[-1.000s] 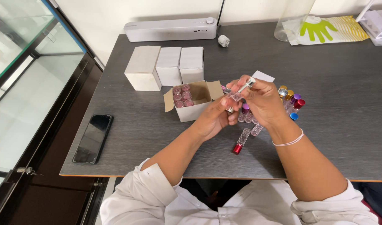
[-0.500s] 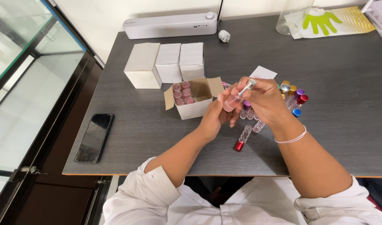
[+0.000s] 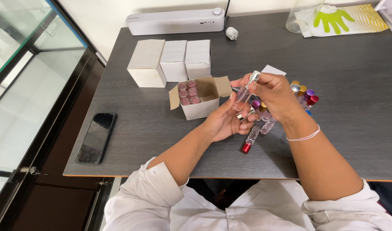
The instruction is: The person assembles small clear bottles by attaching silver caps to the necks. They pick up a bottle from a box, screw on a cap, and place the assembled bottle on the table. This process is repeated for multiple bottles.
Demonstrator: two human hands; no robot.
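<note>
I hold a slim clear glass vial (image 3: 244,92) with a silver cap tilted above the dark table (image 3: 358,128), my right hand (image 3: 276,96) pinching its upper end and my left hand (image 3: 226,121) cupped under its lower end with fingers curled against it. Just left of it sits an open cardboard box (image 3: 200,99) with 6 pink-capped bottles (image 3: 188,92), behind that 3 closed white boxes (image 3: 170,61). More loose bottles (image 3: 305,95) (coloured caps) lie by my right wrist, 1 red-capped bottle (image 3: 249,140) below my hands, and a black phone (image 3: 96,137) far left.
</note>
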